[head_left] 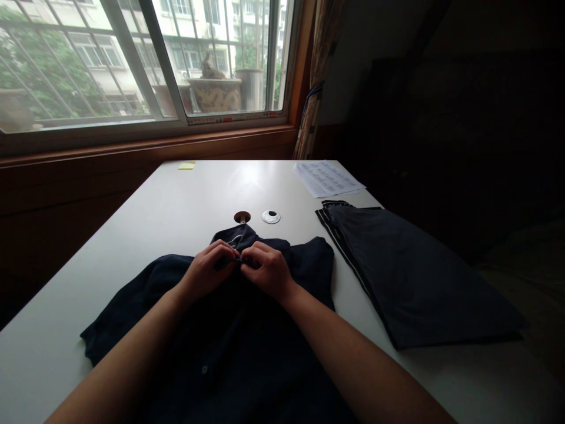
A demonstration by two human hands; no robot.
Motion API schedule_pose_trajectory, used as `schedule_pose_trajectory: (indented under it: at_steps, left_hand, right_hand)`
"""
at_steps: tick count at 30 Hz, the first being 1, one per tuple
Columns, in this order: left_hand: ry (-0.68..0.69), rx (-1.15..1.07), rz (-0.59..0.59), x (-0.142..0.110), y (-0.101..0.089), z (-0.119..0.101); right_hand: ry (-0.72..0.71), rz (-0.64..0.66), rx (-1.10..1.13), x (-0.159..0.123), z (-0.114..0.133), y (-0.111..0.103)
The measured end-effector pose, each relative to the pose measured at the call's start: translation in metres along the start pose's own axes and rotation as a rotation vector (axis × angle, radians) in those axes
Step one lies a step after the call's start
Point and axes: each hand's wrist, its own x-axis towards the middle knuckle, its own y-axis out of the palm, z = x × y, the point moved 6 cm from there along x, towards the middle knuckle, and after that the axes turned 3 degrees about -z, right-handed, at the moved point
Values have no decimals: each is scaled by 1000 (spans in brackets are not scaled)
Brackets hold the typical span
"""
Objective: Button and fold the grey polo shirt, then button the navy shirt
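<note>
A dark navy buttoned shirt (185, 347) lies spread on the white table (176, 200), collar pointing away from me. My left hand (207, 272) and my right hand (267, 270) meet just below the collar. Both have fingers curled, pinching the shirt's front placket near the top button. A small button shows lower on the shirt front. My forearms lie over the shirt's body.
A folded dark garment (415, 277) with white-striped edging lies to the right. A printed paper sheet (329, 178) sits at the far right corner, a yellow sticky note (186, 165) at the far edge. A cable hole (242, 217) and its round cap (271, 217) are beyond the collar.
</note>
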Motion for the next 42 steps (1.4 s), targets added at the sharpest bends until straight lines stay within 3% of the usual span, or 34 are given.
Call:
schedule_pose_trajectory:
  at_steps: [13,20,42]
  left_hand:
    - [1,52,-72,-1,-4,2]
    - [12,66,-36,0,-2,1]
    - [14,-15,-6,3,-6,-4]
  right_hand:
    - [-33,-5,14,0,0,-1]
    - [-8,65,-70,0,-3,4]
    - [19,-22,-119,-3,-3,3]
